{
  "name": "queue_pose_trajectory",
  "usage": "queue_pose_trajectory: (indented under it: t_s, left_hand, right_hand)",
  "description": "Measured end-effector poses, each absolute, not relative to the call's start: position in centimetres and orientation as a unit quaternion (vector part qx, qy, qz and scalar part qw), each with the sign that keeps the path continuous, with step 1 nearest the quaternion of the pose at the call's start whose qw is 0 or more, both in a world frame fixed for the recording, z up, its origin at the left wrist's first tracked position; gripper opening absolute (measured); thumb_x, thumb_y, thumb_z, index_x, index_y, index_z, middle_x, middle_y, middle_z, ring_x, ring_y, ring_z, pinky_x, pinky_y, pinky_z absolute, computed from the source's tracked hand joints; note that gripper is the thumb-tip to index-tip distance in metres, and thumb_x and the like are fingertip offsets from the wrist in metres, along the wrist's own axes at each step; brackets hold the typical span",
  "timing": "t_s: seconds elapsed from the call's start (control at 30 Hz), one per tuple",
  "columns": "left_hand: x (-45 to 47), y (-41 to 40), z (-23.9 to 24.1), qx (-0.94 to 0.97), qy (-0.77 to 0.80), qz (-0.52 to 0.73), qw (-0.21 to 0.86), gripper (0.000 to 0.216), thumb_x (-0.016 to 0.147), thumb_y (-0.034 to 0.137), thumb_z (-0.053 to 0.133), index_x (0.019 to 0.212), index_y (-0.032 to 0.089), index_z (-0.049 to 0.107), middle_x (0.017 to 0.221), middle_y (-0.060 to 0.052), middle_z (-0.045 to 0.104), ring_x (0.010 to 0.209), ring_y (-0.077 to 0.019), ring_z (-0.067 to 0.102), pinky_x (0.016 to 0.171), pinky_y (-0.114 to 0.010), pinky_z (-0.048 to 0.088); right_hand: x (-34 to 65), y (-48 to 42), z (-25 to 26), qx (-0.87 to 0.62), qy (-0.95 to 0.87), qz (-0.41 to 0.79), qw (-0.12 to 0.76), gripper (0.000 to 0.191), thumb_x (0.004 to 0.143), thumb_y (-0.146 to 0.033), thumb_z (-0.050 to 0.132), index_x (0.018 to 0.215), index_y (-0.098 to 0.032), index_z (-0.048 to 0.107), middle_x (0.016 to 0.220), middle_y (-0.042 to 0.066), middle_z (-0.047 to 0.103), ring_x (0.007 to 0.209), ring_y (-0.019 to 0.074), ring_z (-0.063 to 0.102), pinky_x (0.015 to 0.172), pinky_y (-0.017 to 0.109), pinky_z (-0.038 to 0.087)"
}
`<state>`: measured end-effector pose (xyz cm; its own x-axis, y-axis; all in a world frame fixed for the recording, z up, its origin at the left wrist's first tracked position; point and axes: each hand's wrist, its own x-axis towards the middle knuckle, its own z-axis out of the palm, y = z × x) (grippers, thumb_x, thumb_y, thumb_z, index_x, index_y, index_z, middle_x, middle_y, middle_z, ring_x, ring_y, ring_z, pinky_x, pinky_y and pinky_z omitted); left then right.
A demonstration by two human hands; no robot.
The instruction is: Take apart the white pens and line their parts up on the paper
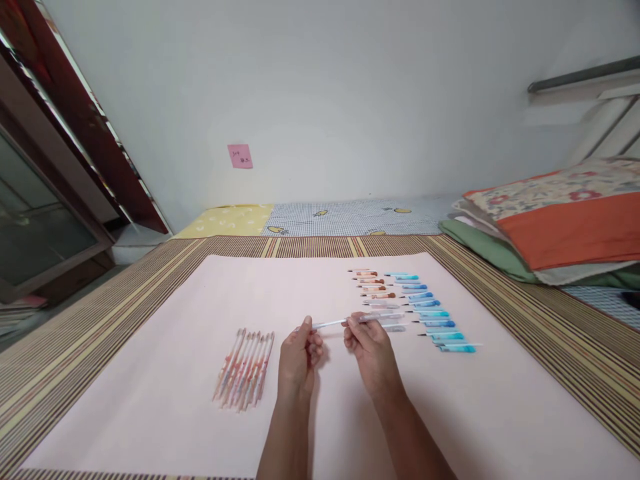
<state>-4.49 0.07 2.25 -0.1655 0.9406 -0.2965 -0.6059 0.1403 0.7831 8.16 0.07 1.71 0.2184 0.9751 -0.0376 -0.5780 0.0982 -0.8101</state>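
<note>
Between my two hands, a slim whitish pen (329, 324) is held level above the pale sheet. My left hand (299, 355) pinches its left end between thumb and fingers. At the other end, my right hand (371, 347) is closed on the pen, with a translucent part showing past the fingers. Just beyond the right hand lie thin pen pieces with dark tips beside brown-patterned parts (377, 295) and clear parts (383, 305). Further right is a column of blue pen parts (440, 323). Left of my left hand, several pink-and-white pens (245, 370) lie side by side.
The pale sheet (165, 373) lies on a striped mat (65, 353). Folded bedding with an orange band (575, 223) is piled at the right. A pink note (241, 156) is stuck to the wall behind. Patterned cloth (345, 217) runs along the wall's foot.
</note>
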Motion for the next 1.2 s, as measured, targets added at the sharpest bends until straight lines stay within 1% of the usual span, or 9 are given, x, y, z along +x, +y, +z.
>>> queue_pose_trajectory:
  t_s: [0.13, 0.3, 0.5, 0.67, 0.77, 0.87, 0.93, 1.1, 1.2]
  left_hand:
    - [-4.6, 0.2, 2.2, 0.17, 0.436, 0.624, 0.626, 0.05, 0.061, 0.052, 0.089, 0.071, 0.013, 0.059, 0.05, 0.002, 0.058, 0.036, -0.0041, 0.047, 0.033, -0.013, 0.021]
    - [-4.6, 0.3, 2.3, 0.125, 0.424, 0.609, 0.659, 0.043, 0.068, 0.046, 0.087, 0.071, 0.012, 0.06, 0.05, 0.003, 0.057, 0.036, -0.0034, 0.046, 0.032, -0.012, 0.023]
    - [-4.7, 0.3, 2.4, 0.065, 0.35, 0.598, 0.718, 0.03, 0.084, 0.03, 0.077, 0.069, 0.011, 0.06, 0.049, 0.003, 0.055, 0.036, -0.0032, 0.044, 0.032, -0.012, 0.025]
    - [-4.7, 0.3, 2.4, 0.05, 0.342, 0.625, 0.7, 0.023, 0.092, 0.017, 0.066, 0.071, 0.01, 0.062, 0.056, -0.001, 0.061, 0.04, -0.0047, 0.049, 0.035, -0.013, 0.034]
    - [-4.7, 0.3, 2.4, 0.043, 0.343, 0.64, 0.687, 0.027, 0.098, 0.019, 0.057, 0.074, 0.009, 0.064, 0.059, -0.003, 0.063, 0.043, -0.0051, 0.054, 0.037, -0.012, 0.037]
    - [-4.7, 0.3, 2.6, 0.038, 0.347, 0.647, 0.679, 0.028, 0.1, 0.021, 0.055, 0.078, 0.008, 0.066, 0.061, -0.004, 0.064, 0.045, -0.0057, 0.056, 0.039, -0.012, 0.039]
    - [-4.7, 0.3, 2.7, 0.036, 0.349, 0.646, 0.678, 0.028, 0.1, 0.021, 0.055, 0.078, 0.008, 0.067, 0.062, -0.005, 0.065, 0.045, -0.0063, 0.058, 0.039, -0.012, 0.04]
    - [-4.5, 0.2, 2.7, 0.036, 0.348, 0.639, 0.685, 0.027, 0.099, 0.019, 0.055, 0.079, 0.007, 0.068, 0.065, -0.007, 0.068, 0.046, -0.0074, 0.06, 0.038, -0.013, 0.041]
    - [-4.4, 0.3, 2.6, 0.039, 0.343, 0.641, 0.686, 0.028, 0.099, 0.019, 0.055, 0.078, 0.007, 0.068, 0.065, -0.007, 0.069, 0.048, -0.0081, 0.061, 0.041, -0.013, 0.045]
  right_hand:
    - [8.4, 0.3, 1.6, -0.35, -0.259, 0.579, 0.689, 0.032, 0.066, -0.039, 0.089, 0.079, -0.019, 0.068, 0.08, 0.001, 0.068, 0.062, 0.0114, 0.054, 0.055, 0.027, 0.042]
    - [8.5, 0.6, 1.3, -0.319, -0.193, 0.625, 0.686, 0.031, 0.062, -0.034, 0.092, 0.076, -0.019, 0.07, 0.079, 0.001, 0.067, 0.063, 0.0103, 0.053, 0.054, 0.025, 0.043]
    - [8.4, 0.4, 1.3, -0.316, -0.172, 0.648, 0.671, 0.034, 0.059, -0.027, 0.094, 0.081, -0.02, 0.07, 0.078, 0.001, 0.07, 0.062, 0.0092, 0.054, 0.053, 0.021, 0.043]
    - [8.2, 0.4, 1.3, -0.328, -0.197, 0.646, 0.66, 0.035, 0.056, -0.026, 0.095, 0.08, -0.018, 0.07, 0.08, 0.002, 0.073, 0.063, 0.0094, 0.056, 0.054, 0.021, 0.044]
    - [8.0, 0.3, 1.3, -0.355, -0.227, 0.627, 0.655, 0.038, 0.055, -0.031, 0.096, 0.08, -0.018, 0.07, 0.075, 0.001, 0.071, 0.064, 0.0109, 0.058, 0.057, 0.024, 0.047]
    - [7.7, 0.1, 1.1, -0.372, -0.259, 0.621, 0.64, 0.041, 0.056, -0.035, 0.096, 0.083, -0.017, 0.071, 0.077, 0.002, 0.073, 0.07, 0.0142, 0.065, 0.068, 0.029, 0.054]
    - [7.5, 0.0, 1.0, -0.371, -0.272, 0.628, 0.627, 0.042, 0.056, -0.036, 0.095, 0.085, -0.017, 0.071, 0.08, 0.003, 0.075, 0.072, 0.0155, 0.068, 0.075, 0.032, 0.055]
    - [7.3, 0.1, 0.6, -0.372, -0.286, 0.634, 0.615, 0.044, 0.055, -0.036, 0.096, 0.084, -0.017, 0.07, 0.079, 0.003, 0.076, 0.069, 0.0149, 0.068, 0.074, 0.032, 0.056]
    - [7.1, 0.1, 0.3, -0.353, -0.27, 0.651, 0.615, 0.042, 0.057, -0.035, 0.096, 0.085, -0.017, 0.07, 0.077, 0.003, 0.076, 0.07, 0.0147, 0.069, 0.075, 0.031, 0.056]
